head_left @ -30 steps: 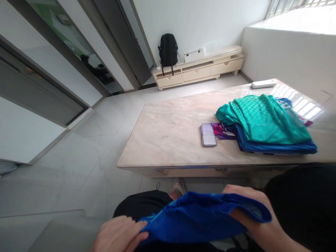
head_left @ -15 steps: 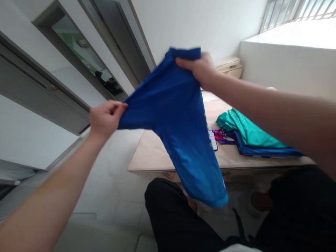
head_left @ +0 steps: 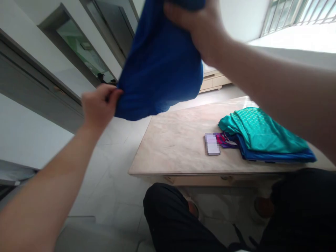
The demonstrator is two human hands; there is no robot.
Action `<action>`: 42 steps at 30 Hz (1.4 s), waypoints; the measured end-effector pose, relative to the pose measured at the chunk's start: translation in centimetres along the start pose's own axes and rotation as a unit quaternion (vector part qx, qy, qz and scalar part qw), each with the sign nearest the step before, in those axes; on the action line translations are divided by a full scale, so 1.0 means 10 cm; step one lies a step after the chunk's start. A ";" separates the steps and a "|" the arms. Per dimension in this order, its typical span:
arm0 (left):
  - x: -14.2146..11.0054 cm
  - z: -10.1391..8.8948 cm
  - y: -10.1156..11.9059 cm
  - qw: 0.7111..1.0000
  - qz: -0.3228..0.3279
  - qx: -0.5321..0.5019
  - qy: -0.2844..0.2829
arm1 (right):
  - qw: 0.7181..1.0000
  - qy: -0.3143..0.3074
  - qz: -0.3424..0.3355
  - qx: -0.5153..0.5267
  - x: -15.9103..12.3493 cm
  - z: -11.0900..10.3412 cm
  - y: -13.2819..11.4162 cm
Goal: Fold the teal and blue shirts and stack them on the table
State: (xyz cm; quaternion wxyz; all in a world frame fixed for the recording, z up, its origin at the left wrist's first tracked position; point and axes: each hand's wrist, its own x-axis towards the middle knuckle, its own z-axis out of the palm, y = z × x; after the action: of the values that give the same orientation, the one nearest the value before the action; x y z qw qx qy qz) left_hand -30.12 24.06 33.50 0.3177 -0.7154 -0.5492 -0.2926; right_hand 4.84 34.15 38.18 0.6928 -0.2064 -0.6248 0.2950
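Note:
I hold a blue shirt (head_left: 161,66) up in the air in front of me with both hands. My left hand (head_left: 97,105) pinches its lower left edge at mid-left of the view. My right hand (head_left: 199,26) grips the top of the cloth near the upper edge of the view, arm stretched forward. The shirt bunches and billows between them, above the near left part of a low marble-topped table (head_left: 173,147).
On the table lie a stack of clothes, teal (head_left: 259,131) on top of blue, and a phone (head_left: 212,143) beside it. My black-trousered knees (head_left: 168,210) are below. A pale tiled floor and dark door frames are at left; a low cabinet stands behind.
Both hands have lifted the blue shirt from my lap to high in front of me; since half a second ago its hanging tail has swung upward and the right hand has risen.

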 end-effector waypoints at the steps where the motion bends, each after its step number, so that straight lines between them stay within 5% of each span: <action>1: -0.27 0.22 0.05 0.999 -0.003 -0.026 -0.033 | 1.000 -0.011 0.002 -0.004 -0.27 -0.02 0.14; 5: -1.45 1.04 0.32 0.984 -0.008 -0.097 -0.149 | 0.992 -0.072 0.103 -0.034 -1.53 -0.14 0.87; 6: -1.73 1.19 0.39 0.980 -0.006 -0.107 -0.167 | 0.979 -0.087 0.179 -0.044 -1.84 -0.17 1.05; 9: -2.43 1.41 0.59 0.965 0.005 -0.143 -0.220 | 0.958 -0.105 0.261 -0.059 -2.63 -0.26 1.46; 13: -2.97 1.26 0.69 0.943 0.028 -0.195 -0.270 | 0.937 -0.100 0.326 -0.074 -3.37 -0.37 1.60; 18: -3.28 0.85 0.69 0.928 0.034 -0.241 -0.284 | 0.920 -0.106 0.371 -0.067 -3.85 -0.49 1.38; 21: -3.30 0.77 0.66 0.923 0.005 -0.262 -0.282 | 0.911 -0.107 0.392 -0.069 -3.87 -0.52 1.28; 24: -3.12 0.92 0.56 0.918 -0.053 -0.271 -0.284 | 0.900 -0.081 0.422 -0.069 -3.60 -0.46 1.37; 30: -2.34 1.82 0.06 0.925 -0.126 -0.216 -0.287 | 0.892 -0.054 0.446 -0.055 -2.40 -0.04 2.31; 35: -1.73 2.63 -0.24 0.931 -0.152 -0.138 -0.303 | 0.868 -0.099 0.454 -0.173 -1.59 0.20 3.25; 38: -1.65 2.95 -0.07 0.935 -0.129 -0.117 -0.308 | 0.832 -0.133 0.446 -0.303 -1.53 0.19 3.57; 42: -2.00 3.03 0.51 0.925 -0.046 -0.154 -0.345 | 0.807 -0.179 0.384 -0.412 -2.05 0.06 3.50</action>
State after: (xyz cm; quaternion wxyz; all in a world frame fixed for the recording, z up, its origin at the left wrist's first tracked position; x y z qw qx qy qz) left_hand -27.51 34.62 -1.55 -0.0196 -0.7861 -0.6054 -0.1231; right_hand -1.90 46.32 0.11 0.2484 -0.6388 -0.6706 0.2837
